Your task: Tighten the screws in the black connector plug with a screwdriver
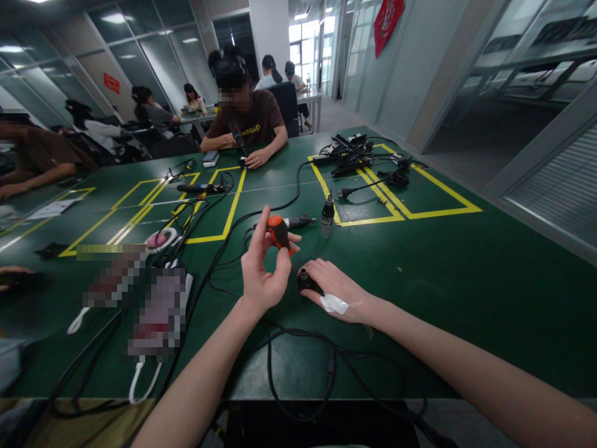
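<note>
My left hand (pixel 265 274) is raised above the table and closed around a screwdriver (pixel 278 231) with an orange and black handle. Its thin shaft slants down toward my right hand and is hard to make out. On the tabletop, my right hand (pixel 336 287) grips a small black cylindrical part (pixel 305 279) with a metal ring at its top; its lower part is hidden by my fingers. White tape (pixel 334 303) sits on that hand near the wrist. Just beyond both hands stands a dark, pointed cylinder with a clear lower part (pixel 327 218), beside a lying electric screwdriver (pixel 298 222).
Black cables (pixel 298 333) loop in front of me. Two phones (pixel 158 308) (pixel 116 274) lie at left. A heap of black cords (pixel 349 155) fills the far right, near yellow tape (pixel 443 213). Opposite, a person (pixel 247 118) holds a power screwdriver (pixel 237 135).
</note>
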Motion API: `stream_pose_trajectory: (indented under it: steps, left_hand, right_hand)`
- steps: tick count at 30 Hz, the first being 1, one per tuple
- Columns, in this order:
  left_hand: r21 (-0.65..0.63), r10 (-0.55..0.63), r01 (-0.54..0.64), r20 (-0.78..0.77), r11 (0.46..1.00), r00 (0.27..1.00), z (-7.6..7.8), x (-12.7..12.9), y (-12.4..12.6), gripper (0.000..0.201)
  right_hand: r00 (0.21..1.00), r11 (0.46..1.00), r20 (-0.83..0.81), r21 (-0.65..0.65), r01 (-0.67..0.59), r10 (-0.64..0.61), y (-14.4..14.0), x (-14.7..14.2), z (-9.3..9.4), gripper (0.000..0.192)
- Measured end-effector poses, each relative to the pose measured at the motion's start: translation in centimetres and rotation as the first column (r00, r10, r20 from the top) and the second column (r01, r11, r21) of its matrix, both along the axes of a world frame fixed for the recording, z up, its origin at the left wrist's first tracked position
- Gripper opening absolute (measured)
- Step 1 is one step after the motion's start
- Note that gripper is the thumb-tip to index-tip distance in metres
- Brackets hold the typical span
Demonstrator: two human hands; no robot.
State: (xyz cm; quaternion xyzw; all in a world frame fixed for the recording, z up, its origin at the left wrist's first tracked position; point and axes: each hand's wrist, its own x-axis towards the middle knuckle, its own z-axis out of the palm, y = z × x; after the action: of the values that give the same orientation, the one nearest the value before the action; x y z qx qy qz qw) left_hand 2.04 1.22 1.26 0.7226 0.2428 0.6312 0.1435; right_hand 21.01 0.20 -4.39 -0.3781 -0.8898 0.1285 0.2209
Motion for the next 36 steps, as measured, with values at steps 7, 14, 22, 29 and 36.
stream_pose_trajectory:
  steps: [7, 14, 22, 29, 36]
  left_hand:
    - [0.066, 0.009, -0.010, 0.015, 0.998, 1.000, -0.04, -0.10, 0.55, 0.056]
    - [0.072, 0.158, -0.163, 0.068, 0.984, 0.985, -0.03, -0.04, 0.71, 0.060]
    - [0.038, 0.022, -0.023, 0.030, 0.999, 0.999, 0.16, -0.14, 0.35, 0.050]
    - [0.073, 0.230, -0.230, 0.013, 0.970, 0.973, -0.51, -0.17, 0.74, 0.058]
    - [0.047, -0.029, 0.027, 0.045, 0.999, 0.999, -0.17, 0.04, 0.26, 0.054]
  right_hand:
    - [1.000, 1.000, 0.010, -0.008, 0.015, -0.015, 0.03, -0.11, -0.14, 0.018]
    - [1.000, 1.000, 0.003, -0.026, 0.001, 0.000, -0.02, 0.05, 0.28, 0.017]
    - [1.000, 0.999, 0.025, -0.037, 0.000, 0.000, -0.04, 0.03, 0.48, 0.016]
    - [1.000, 1.000, 0.013, -0.030, 0.001, -0.001, -0.06, -0.05, 0.42, 0.015]
    - [1.000, 1.000, 0.014, -0.025, 0.003, -0.003, -0.06, -0.06, 0.39, 0.016]
